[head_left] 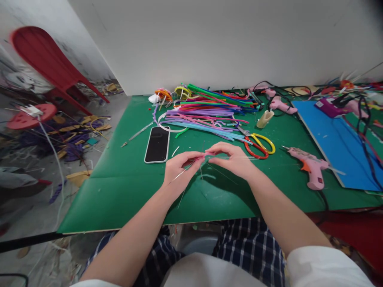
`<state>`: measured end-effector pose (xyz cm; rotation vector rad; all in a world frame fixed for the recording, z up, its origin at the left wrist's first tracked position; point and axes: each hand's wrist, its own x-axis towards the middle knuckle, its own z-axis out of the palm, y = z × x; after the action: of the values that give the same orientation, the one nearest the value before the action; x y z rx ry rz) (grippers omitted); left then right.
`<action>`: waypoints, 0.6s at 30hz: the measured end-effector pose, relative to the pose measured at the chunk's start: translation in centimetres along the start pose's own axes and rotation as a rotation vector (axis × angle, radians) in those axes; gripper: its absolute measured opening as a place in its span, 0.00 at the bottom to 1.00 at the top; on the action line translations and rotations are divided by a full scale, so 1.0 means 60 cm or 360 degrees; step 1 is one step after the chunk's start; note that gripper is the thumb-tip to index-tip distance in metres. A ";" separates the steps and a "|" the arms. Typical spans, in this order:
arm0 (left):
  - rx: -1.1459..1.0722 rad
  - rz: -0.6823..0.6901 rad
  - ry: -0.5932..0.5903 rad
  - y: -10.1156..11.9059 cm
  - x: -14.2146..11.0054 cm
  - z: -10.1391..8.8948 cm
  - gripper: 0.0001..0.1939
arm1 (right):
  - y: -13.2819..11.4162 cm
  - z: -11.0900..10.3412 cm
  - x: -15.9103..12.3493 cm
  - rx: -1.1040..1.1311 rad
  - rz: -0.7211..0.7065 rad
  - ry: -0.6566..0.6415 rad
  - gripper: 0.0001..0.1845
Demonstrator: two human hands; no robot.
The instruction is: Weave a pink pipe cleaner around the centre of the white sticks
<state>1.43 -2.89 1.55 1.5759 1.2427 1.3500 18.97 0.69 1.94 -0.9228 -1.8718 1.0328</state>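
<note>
My left hand (179, 167) and my right hand (231, 158) meet over the middle of the green table (119, 191). Both pinch a short pink pipe cleaner (204, 156) together with a thin metal wire (239, 158) that runs out to the right and down to the left. The fingers of both hands are closed on these pieces. A pile of coloured pipe cleaners (209, 111) lies just behind my hands.
A phone (157, 144) lies face up left of my hands. Red and yellow scissors (259, 144) and a pink glue gun (309, 166) lie to the right, beside a blue board (338, 139). A red chair (50, 63) and scraps litter the floor at left.
</note>
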 end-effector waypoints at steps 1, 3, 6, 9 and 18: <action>0.0099 0.0123 -0.0004 0.006 0.000 -0.004 0.07 | 0.000 -0.005 0.000 0.0004 -0.0016 0.0003 0.11; 0.0272 0.0394 0.0000 0.018 0.000 -0.012 0.08 | 0.002 -0.016 0.001 -0.0032 -0.0061 0.0041 0.10; 0.0407 0.0725 0.0017 0.033 0.001 -0.021 0.11 | 0.001 -0.041 -0.003 -0.0190 -0.0159 0.0267 0.10; 0.0416 0.0822 0.0015 0.045 0.002 -0.028 0.12 | -0.018 -0.079 -0.023 -0.0305 -0.0246 0.0625 0.10; 0.0366 0.0406 0.0087 0.072 -0.007 -0.034 0.10 | -0.159 -0.151 -0.032 -0.1047 -0.0465 -0.0392 0.15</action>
<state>0.39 -4.66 5.86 1.9224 1.3014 1.4558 25.69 -2.00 13.10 -0.8597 -2.5328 0.3560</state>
